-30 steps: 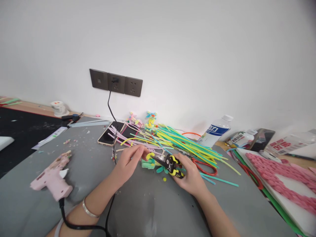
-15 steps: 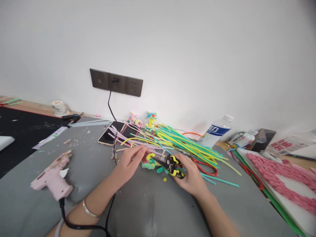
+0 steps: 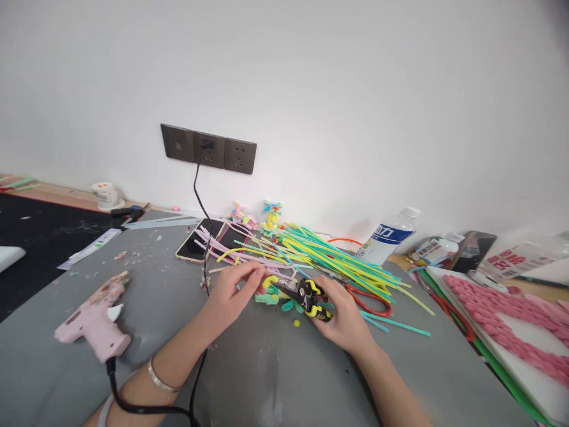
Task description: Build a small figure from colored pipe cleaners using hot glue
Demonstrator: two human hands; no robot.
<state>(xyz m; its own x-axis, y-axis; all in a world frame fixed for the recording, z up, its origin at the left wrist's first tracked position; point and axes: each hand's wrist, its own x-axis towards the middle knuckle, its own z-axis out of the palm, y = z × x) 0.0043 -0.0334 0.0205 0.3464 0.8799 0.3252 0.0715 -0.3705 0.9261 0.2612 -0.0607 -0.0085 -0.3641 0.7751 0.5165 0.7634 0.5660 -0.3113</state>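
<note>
My left hand [image 3: 237, 292] pinches a short curved yellow fuzzy piece [image 3: 270, 281] between thumb and fingers. My right hand [image 3: 341, 311] is wrapped round the black and yellow handles of pliers [image 3: 306, 296], whose dark jaws point left and meet the yellow piece. Below the jaws lie a light green fuzzy piece [image 3: 267, 298] and teal loops [image 3: 288, 305]. A small yellow-green ball [image 3: 296, 323] rests on the grey mat in front of them.
Yellow and teal stems [image 3: 338, 261] spread behind my hands, beside red-handled scissors [image 3: 373, 302]. A pink glue gun [image 3: 95, 323] lies left, its black cable passing my left arm. Phone [image 3: 189, 246], two small figures [image 3: 272, 218] and bottle [image 3: 386, 237] stand or lie near the wall.
Almost nothing differs. The fingers of my left hand have shifted very slightly at the yellow piece, while my right hand and the pliers hold their place.
</note>
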